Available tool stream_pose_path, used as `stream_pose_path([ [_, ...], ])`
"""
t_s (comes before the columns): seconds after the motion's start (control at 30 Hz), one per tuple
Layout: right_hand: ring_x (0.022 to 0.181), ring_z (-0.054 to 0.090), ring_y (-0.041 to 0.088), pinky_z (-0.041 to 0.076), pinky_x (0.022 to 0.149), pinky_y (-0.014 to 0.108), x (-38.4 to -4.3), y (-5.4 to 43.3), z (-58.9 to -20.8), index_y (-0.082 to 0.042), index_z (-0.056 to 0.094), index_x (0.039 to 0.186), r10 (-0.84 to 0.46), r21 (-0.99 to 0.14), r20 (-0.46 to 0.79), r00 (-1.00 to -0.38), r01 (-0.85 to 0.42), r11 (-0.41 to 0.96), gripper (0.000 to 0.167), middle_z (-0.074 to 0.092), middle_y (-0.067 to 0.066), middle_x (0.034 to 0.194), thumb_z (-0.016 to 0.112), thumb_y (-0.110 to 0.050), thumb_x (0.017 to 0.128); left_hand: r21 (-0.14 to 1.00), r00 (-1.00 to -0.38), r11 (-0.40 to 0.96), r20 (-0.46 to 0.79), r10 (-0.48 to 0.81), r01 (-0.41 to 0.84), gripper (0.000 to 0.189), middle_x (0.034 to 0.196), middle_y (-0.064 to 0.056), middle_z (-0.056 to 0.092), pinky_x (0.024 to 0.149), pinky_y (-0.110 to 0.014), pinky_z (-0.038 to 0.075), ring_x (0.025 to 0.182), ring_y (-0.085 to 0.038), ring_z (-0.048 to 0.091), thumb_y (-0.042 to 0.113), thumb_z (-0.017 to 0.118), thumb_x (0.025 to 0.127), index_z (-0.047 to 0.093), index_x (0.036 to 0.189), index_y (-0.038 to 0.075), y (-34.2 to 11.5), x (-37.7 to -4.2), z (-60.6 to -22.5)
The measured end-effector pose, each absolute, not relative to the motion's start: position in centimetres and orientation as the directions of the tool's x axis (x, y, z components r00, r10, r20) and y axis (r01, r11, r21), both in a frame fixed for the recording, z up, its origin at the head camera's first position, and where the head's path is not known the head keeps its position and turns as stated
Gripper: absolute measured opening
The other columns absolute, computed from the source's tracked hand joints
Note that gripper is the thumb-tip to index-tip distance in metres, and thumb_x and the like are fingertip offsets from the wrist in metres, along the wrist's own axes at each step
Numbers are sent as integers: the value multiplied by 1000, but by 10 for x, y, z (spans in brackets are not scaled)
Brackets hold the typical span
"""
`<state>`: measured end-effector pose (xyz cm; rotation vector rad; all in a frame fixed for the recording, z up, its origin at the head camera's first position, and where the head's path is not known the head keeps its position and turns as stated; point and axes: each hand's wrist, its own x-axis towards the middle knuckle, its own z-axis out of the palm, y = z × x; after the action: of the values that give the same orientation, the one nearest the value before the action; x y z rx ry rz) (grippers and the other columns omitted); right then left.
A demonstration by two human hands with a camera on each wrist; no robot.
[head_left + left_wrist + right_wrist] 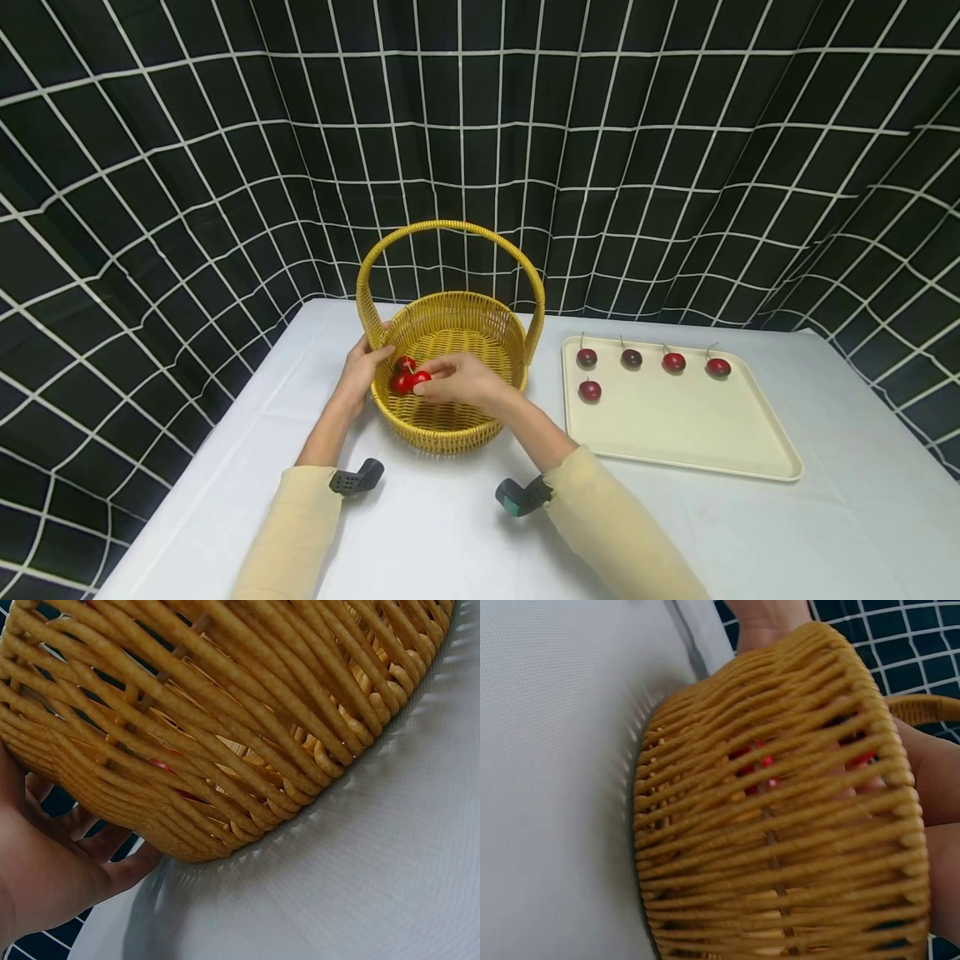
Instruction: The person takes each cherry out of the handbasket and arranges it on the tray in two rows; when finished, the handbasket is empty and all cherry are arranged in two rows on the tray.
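A yellow woven basket (pixel 442 439) with a tall arched handle stands on the white table. My left hand (pixel 358 372) holds its left side near the handle's foot, thumb over the rim and fingers outside; the left wrist view shows these fingers against the weave (pixel 180 817). Inside the basket, my right hand (pixel 468 383) pinches a bright red cherry (pixel 422 377) between thumb and fingertips. Right beside it, at the basket's left inner side, are more red cherries (pixel 401 384). In the right wrist view, the basket wall (pixel 780 825) partly hides the right hand (pixel 941 780) and the red fruit.
To the right lies a cream tray (pixel 690 433) with several dark red cherries: one row along its back edge and a single cherry (pixel 590 391) in front at the left. A black curtain with white grid lines (pixel 465 150) hangs behind the table.
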<state>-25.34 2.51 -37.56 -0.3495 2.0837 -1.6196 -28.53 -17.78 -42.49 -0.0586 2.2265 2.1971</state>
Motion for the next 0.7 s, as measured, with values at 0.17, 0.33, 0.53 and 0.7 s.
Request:
stream_pose_path([
  [0.17,97,65,30,49,91,42,-251,36,-373,-1,63,116,-496,-964,-199,-845,78,254,38,66,10,99,75,-15,83,999,-999,10,-39,-16,-39,51,149,-13,33,111,-44,22,136,-28,30,11,46,99,33,148,10,-177,-285,-425],
  [0.33,97,65,30,50,89,39,-247,48,-368,-1,61,118,-516,-964,-177,-838,43,261,36,67,10,98,72,-13,86,999,-999,10,-45,-14,-45,52,151,-12,31,112,-44,19,137,-27,27,12,46,99,32,149,11,-177,-284,-424],
  [0.53,97,65,29,51,88,39,-243,62,-363,-2,61,121,-512,-966,-164,-843,31,258,39,67,10,99,72,-15,86,998,-998,1,-57,-8,-57,52,151,-12,31,113,-43,18,138,-27,26,12,47,99,32,149,12,-178,-283,-421],
  [0.7,98,64,30,49,90,42,-239,73,-359,-3,61,121,-510,-973,-134,-849,14,232,39,66,11,102,72,-13,85,998,-998,-9,-68,3,-68,52,152,-14,28,113,-45,17,139,-29,24,8,45,99,30,149,8,-176,-277,-410],
])
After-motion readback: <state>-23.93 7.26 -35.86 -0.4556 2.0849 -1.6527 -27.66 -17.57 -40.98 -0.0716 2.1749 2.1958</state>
